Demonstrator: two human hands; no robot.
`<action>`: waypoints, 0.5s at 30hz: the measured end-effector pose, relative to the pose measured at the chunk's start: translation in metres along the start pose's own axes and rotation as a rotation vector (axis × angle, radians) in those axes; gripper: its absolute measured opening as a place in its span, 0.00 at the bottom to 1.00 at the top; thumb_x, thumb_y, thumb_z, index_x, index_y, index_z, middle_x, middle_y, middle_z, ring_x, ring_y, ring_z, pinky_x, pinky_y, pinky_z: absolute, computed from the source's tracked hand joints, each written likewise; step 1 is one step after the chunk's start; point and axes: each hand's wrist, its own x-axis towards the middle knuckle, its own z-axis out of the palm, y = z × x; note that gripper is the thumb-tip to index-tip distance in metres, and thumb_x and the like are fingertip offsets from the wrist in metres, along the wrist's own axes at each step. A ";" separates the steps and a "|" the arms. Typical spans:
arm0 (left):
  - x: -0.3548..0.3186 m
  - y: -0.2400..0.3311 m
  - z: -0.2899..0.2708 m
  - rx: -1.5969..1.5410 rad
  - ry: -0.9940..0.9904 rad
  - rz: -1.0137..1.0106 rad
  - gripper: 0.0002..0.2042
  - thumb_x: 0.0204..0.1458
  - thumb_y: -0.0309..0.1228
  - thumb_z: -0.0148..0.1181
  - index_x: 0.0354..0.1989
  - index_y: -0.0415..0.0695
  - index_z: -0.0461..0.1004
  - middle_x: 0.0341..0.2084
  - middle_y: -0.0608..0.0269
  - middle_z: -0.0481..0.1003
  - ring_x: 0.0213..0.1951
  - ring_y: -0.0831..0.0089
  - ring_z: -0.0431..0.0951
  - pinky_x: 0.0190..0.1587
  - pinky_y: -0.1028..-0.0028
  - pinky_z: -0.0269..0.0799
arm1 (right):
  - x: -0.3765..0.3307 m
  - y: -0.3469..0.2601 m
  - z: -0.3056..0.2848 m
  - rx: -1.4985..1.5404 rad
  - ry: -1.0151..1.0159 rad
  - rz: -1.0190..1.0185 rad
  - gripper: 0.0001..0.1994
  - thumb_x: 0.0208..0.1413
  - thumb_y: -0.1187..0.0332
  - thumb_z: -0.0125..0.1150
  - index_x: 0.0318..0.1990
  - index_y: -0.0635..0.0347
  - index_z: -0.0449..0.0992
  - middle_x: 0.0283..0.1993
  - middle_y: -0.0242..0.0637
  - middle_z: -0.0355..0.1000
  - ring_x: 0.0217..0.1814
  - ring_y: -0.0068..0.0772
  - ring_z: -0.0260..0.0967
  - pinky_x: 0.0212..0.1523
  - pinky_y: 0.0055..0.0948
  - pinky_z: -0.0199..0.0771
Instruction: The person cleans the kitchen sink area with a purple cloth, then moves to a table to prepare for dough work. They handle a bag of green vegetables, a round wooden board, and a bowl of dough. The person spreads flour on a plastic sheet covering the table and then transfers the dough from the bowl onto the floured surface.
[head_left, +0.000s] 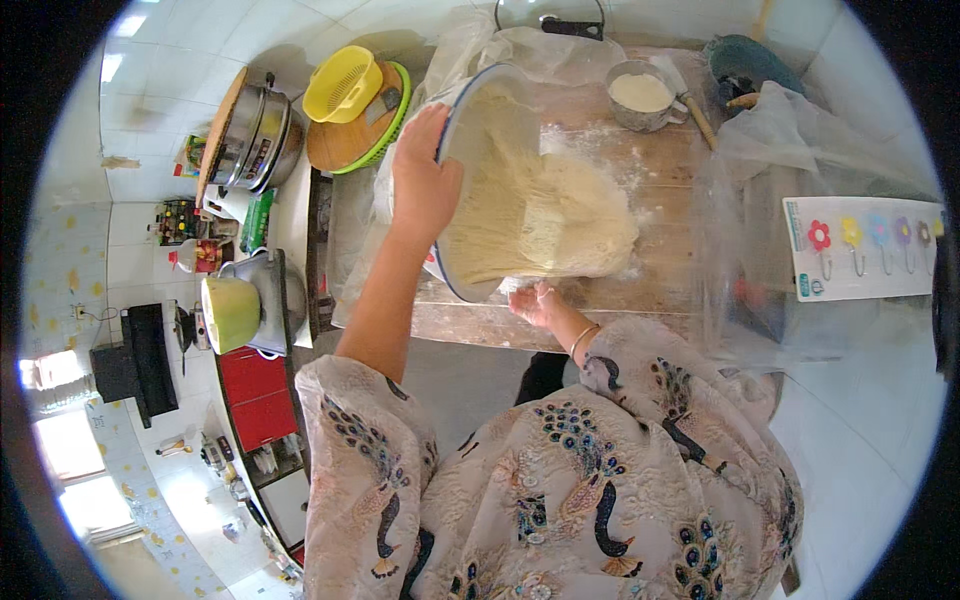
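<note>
A large white basin with a blue rim (510, 92) is tipped on its side over the wooden table (660, 200). Closed over its upper left rim is my left hand (425, 172). A big, soft, pale yellow dough (580, 215) slumps out of the basin onto the floured boards, still stretching back along the basin's inside. My right hand (538, 304) is just below the dough at the table's front edge, near the basin's lower rim. Its fingers are spread and it holds nothing; whether it touches the rim I cannot tell.
At the back stand a cup of pale flour-like powder (641, 93) and a wooden-handled tool (697, 118). Plastic sheeting (740, 200) and a card of flower hooks (865, 248) are at right. On the left are a yellow colander (345, 85), a steamer pot (255, 135) and a green container (228, 315).
</note>
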 end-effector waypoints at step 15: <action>-0.058 0.031 -0.018 0.091 -0.028 0.039 0.28 0.33 0.17 0.45 0.51 0.37 0.64 0.54 0.51 0.63 0.60 0.59 0.56 0.62 0.61 0.40 | -0.102 -0.013 0.164 0.308 -0.901 -0.437 0.24 0.57 0.53 0.34 0.55 0.58 0.61 0.56 0.43 0.61 0.57 0.47 0.59 0.57 0.50 0.58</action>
